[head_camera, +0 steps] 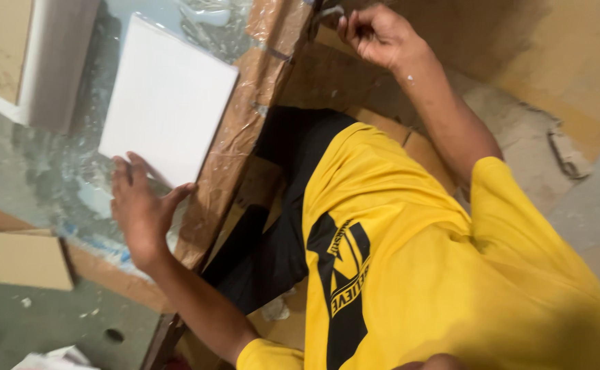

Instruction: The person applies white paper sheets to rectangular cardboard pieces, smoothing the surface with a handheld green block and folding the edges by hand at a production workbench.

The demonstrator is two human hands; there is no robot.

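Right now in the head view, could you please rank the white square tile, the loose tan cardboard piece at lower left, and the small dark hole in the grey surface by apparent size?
1. White square tile, clearly largest.
2. Loose tan cardboard piece.
3. Small dark hole, smallest by far.
The left hand rests at the tile's lower edge.

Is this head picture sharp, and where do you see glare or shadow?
Head view: slightly soft from motion and tilted; the white tile is bright, nearly washed out; the plastic wrap on the cardboard shows shiny glare; the left hand is evenly lit; the right hand lies near a dim upper corner.
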